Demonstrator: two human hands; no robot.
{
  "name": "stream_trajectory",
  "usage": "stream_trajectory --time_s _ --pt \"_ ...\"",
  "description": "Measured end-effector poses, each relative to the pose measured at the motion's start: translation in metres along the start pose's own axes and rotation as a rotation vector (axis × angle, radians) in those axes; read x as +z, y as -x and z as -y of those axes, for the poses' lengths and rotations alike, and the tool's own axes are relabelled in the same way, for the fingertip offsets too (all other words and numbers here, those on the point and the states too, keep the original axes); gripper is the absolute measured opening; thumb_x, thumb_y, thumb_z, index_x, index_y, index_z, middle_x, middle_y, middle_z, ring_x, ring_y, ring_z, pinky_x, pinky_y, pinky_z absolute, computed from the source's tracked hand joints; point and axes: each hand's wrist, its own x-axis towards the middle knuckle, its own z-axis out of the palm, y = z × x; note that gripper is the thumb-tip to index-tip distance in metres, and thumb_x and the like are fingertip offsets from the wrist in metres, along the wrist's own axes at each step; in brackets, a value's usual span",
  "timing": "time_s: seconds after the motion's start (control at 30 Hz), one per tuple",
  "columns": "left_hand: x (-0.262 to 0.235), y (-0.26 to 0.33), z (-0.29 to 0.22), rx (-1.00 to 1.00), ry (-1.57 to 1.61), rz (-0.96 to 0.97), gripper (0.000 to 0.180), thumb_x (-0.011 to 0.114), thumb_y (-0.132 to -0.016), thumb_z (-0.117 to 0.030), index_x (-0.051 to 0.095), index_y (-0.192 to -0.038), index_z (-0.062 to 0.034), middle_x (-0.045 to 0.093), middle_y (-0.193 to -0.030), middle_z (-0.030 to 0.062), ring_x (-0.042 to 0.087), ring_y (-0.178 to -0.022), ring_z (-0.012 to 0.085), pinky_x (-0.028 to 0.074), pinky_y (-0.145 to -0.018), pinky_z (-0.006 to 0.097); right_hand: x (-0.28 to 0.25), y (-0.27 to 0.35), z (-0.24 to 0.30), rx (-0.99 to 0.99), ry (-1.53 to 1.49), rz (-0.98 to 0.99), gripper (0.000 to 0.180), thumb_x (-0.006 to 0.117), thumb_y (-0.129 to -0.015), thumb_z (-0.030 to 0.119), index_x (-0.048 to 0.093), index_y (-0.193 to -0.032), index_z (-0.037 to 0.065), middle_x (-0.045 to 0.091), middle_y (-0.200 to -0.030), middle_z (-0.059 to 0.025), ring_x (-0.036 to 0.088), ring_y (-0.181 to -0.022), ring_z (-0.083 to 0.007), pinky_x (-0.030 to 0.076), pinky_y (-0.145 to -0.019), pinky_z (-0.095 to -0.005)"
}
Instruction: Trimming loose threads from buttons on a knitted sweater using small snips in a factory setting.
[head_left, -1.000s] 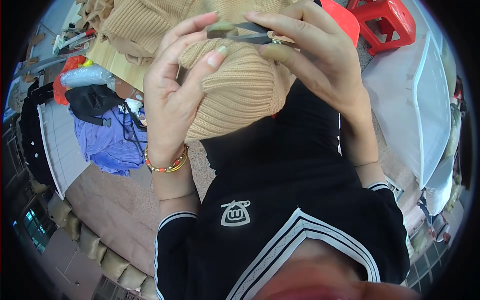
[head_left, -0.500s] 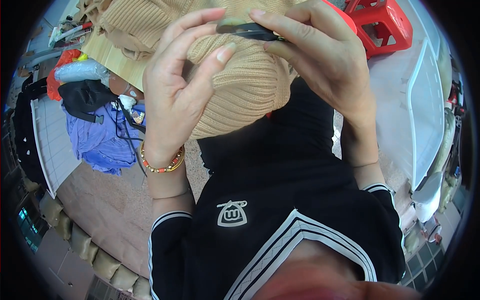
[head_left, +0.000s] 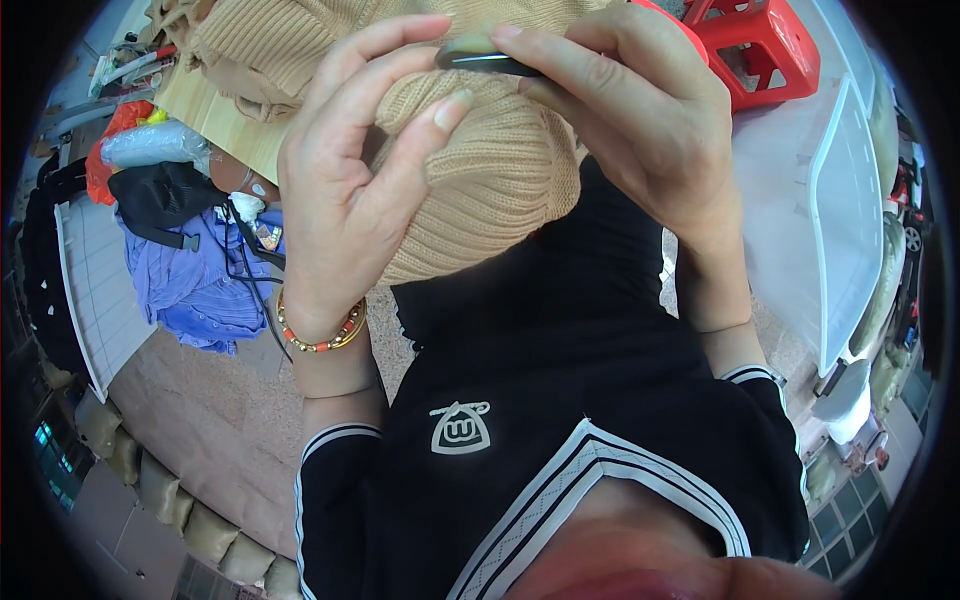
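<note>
— Where's the dark flat object [head_left: 490,60]?
— On top of the tan knitted garment [head_left: 490,170], pinched by the right hand [head_left: 640,130]; that grip is closed on it with fingertips and thumb.
— And the left hand [head_left: 350,200]?
— Its fingers curl over the garment's left side, thumb pressed into the knit, grip closed on the fabric. A beaded bracelet [head_left: 320,335] sits below the garment, a red stool [head_left: 760,45] to its right.

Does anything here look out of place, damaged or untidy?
Nothing looks damaged. The left hand and right hand hold a small dark flat object against a tan knitted garment. The only untidy spot is the heap of blue cloth with a black bag at left.
</note>
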Motion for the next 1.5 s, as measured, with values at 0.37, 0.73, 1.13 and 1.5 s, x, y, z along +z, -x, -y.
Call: stream_trajectory --time_s 0.37,0.73,1.13,1.5 --pt "-0.015 0.021 0.003 0.013 0.38 -0.164 0.017 0.056 -0.09 -0.001 0.064 -0.102 0.0066 0.063 -0.108 0.0157 0.062 -0.092 0.0201 0.048 -0.084 0.029 0.016 0.027 -0.029 0.274 -0.588 -0.14 0.039 0.071 -0.077 -0.001 0.064 -0.115 -0.004 0.055 -0.081 -0.0014 0.049 -0.074 -0.0077 0.038 -0.066 -0.0195" --pt "-0.006 0.033 -0.02 -0.044 -0.008 -0.158 0.058 0.073 -0.075 -0.013 0.052 -0.126 0.0058 0.057 -0.108 0.0096 0.054 -0.08 0.0105 0.04 -0.069 0.02 0.057 0.044 -0.051 -0.086 -1.267 -0.218 0.039 0.063 -0.088 0.001 0.056 -0.126 -0.003 0.064 -0.111 -0.006 0.059 -0.096 -0.0087 0.047 -0.084 -0.0226" --pt "-0.101 0.083 0.05 -0.16 0.306 -0.218 0.033 0.056 -0.086 0.001 0.052 -0.119 0.0045 0.058 -0.113 0.0139 0.057 -0.105 0.0202 0.045 -0.094 0.033 0.065 0.063 -0.05 0.231 -0.825 -0.098 0.043 0.074 -0.077 0.007 0.064 -0.118 -0.002 0.06 -0.086 -0.0026 0.051 -0.077 -0.0104 0.039 -0.071 -0.0233" --pt "-0.026 0.027 -0.006 -0.149 -0.151 -0.15 0.034 0.076 -0.072 -0.003 0.071 -0.105 -0.0039 0.06 -0.099 0.0051 0.052 -0.08 0.0094 0.042 -0.07 0.023 0.005 0.015 -0.003 0.339 -0.569 0.068 0.048 0.079 -0.069 0.005 0.065 -0.114 0.0 0.061 -0.081 -0.0049 0.057 -0.073 -0.0136 0.043 -0.063 -0.0249"
